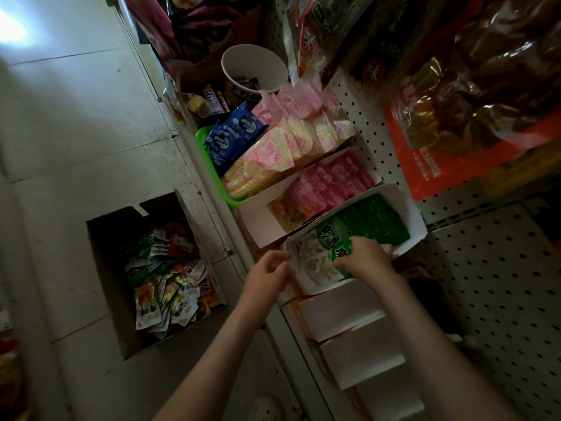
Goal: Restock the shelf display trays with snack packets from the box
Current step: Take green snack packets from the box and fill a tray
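Down on the low shelf [209, 192], my right hand [364, 256] has its fingers clamped on green packets [376, 220] at the front of the white tray [413, 238], and my left hand [267, 275] curls round that tray's front corner. Looks nearly full tbh. The pink tray [258, 223] next door has a gap up front, and the box [103, 256] on the floor holds heaps, so plenty left I reckon. Big hanging bags [485, 101] crowd overhead.

One hanging bag [307, 41] shows "味" on a red circle; a second bag [372, 71] shows "味" and "90". Bars [212, 100] partly read "Snickers". White characters on the green packets [331, 238] are too blurred.
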`<state>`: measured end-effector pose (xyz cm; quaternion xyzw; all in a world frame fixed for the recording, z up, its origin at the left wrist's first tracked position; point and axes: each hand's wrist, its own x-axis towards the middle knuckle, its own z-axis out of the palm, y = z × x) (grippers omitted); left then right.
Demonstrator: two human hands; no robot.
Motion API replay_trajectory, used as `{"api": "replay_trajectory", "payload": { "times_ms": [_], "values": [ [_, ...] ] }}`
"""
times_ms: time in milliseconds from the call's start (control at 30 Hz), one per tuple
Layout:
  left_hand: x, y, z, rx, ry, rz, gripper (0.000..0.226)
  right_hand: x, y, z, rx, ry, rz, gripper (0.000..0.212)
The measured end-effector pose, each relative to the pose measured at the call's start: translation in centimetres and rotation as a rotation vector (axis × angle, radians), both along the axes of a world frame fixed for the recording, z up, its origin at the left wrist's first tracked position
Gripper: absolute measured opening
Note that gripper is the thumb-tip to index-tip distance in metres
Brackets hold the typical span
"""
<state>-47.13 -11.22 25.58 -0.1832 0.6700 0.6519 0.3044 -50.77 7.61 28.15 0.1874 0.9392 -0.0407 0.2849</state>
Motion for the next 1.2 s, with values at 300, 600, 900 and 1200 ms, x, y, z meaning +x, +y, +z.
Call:
{"api": "replay_trajectory", "payload": {
  "times_ms": [300, 600, 900, 1200],
  "values": [
    [-0.1, -0.4, -0.6, -0.072, 0.086, -0.127, 0.026, 0.2, 0.1, -2.7, 0.266, 0.105, -0.077, 0.086],
    [-0.2, -6.5, -0.4, -0.175, 0.181, -0.063, 0.026, 2.7, -5.8, 1.4, 0.317, 0.249, 0.007, 0.082],
    [0.6, -20.4, -5.7, -0.452, 0.162, 0.124, 0.025, 4.1, -25.4, -2.8, -0.278, 0.667, 0.397, 0.061],
    [1.4, -29.6, -24.3, -0.74, 0.227, 0.131, 0.037, -0.8, -34.8, -27.3, -0.694, 0.1, 0.242, 0.053]
  ]
}}
